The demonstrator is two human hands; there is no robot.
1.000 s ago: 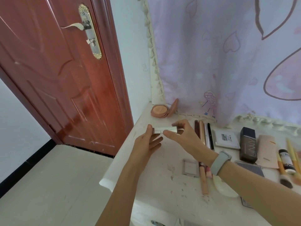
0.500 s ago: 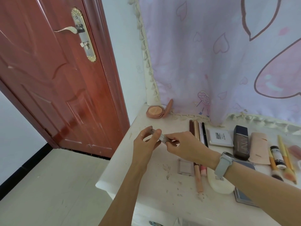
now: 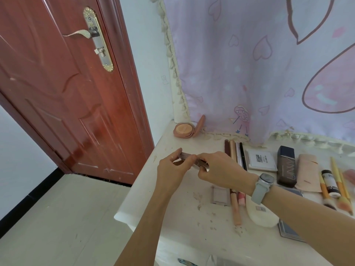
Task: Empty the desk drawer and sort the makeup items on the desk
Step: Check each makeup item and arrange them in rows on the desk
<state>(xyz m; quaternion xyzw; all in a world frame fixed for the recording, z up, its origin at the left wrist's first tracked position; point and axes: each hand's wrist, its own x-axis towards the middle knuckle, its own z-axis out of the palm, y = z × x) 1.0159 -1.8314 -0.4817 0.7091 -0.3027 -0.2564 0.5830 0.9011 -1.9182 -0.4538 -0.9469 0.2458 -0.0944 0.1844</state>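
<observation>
From the head camera I see both hands meeting over the left part of the white worktop (image 3: 146, 191), holding one small flat silvery makeup case (image 3: 194, 160) between them, just above the surface. My left hand (image 3: 172, 169) has its grip curled around the case's left end, thumb on top and fingers underneath. My right hand (image 3: 221, 169) pinches the right end, fingers closed over the top edge; a grey smartwatch (image 3: 263, 184) sits on that wrist. I cannot tell whether the case is open or closed. At the far left corner of the worktop an open peach powder compact (image 3: 184, 130) stands with its lid tilted up. Right of the hands, a row of slim pencils (image 3: 235, 150) lies side by side, then a white square compact (image 3: 261, 160), a dark foundation bottle (image 3: 287, 166) lying flat and a beige pouch (image 3: 308, 171). Further right lie yellow-handled brushes (image 3: 340, 189) and a small dark-capped tube (image 3: 329, 183). Nearer me, below my right wrist, I see a small grey eyeshadow pan (image 3: 220, 195), a peach stick (image 3: 235, 210), a white puff (image 3: 261, 215) and a grey-blue palette (image 3: 288, 230) partly under my forearm. A lilac heart-print curtain (image 3: 249, 64) hangs behind, and a red-brown door (image 3: 57, 83) stands on the left.
</observation>
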